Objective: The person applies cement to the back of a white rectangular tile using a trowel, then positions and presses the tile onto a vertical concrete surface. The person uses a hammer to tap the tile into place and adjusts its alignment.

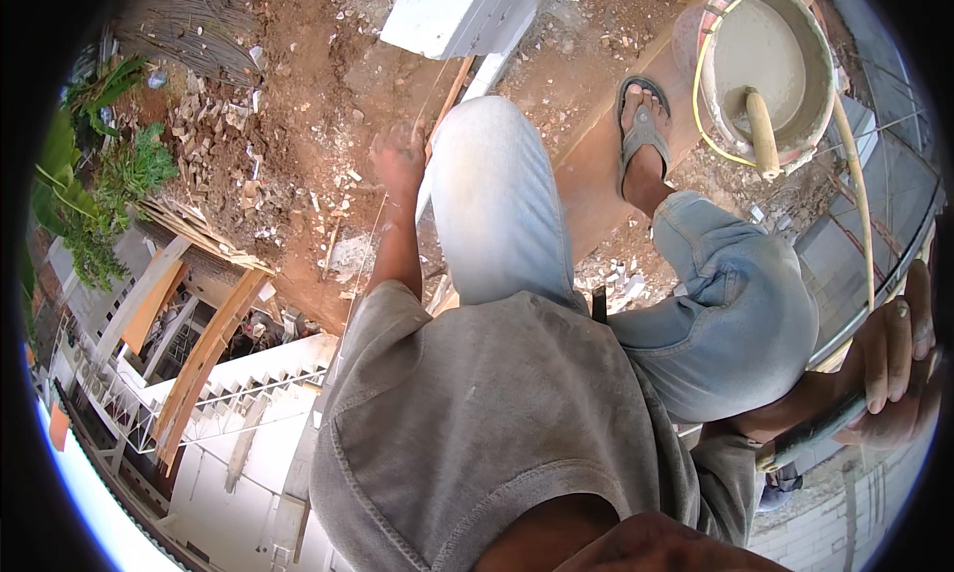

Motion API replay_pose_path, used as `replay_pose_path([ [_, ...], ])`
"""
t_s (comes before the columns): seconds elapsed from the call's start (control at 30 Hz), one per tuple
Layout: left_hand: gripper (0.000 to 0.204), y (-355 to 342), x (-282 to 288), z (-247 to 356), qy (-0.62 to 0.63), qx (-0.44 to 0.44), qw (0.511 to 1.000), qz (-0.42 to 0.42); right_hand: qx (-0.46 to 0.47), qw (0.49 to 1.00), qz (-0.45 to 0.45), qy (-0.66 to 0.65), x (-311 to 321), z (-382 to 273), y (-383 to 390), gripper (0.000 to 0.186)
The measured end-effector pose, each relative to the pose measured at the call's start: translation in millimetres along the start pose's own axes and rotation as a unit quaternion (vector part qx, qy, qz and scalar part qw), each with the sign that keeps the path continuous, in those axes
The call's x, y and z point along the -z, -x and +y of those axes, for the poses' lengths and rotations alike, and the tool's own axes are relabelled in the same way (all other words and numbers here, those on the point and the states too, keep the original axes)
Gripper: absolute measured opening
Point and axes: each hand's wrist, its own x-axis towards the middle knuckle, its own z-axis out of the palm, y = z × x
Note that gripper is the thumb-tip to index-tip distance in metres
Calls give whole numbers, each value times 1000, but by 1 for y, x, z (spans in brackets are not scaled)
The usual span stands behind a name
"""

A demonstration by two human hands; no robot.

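My left hand (pixel 399 157) hangs low beside my raised left knee, near a thin string and the edge of a narrow board (pixel 452 100). Motion smears its fingers, so their grip is unclear. At the far right, the fingers of my right hand (pixel 889 363) wrap round a dark, rounded bar (pixel 817 431). A round bucket (pixel 830 95) stands ahead and to the right, with wet grey cement mix (pixel 760 55) inside. A thick tool handle (pixel 762 135) sticks out of the mix over the near rim, and a yellow cord (pixel 708 95) runs along the bucket's side.
My sandalled right foot (pixel 644 125) rests on a brown plank (pixel 596 184). Above the knee juts a white block (pixel 437 20). Rubble (pixel 214 125) litters the earth below. Scaffold boards (pixel 214 353) and a white wall lie lower left; a bamboo pole (pixel 857 194) rises at right.
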Motion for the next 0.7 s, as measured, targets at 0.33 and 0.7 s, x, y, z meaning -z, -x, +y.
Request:
replay_pose_path([
  [0.33, 28, -13, 67, 30, 96, 130, 948, 274, 35, 991, -23, 130, -25, 25, -53, 40],
  [0.7, 46, -38, 76, 184, 430, 110, 894, 59, 65, 986, 38, 147, -66, 63, -59, 27],
])
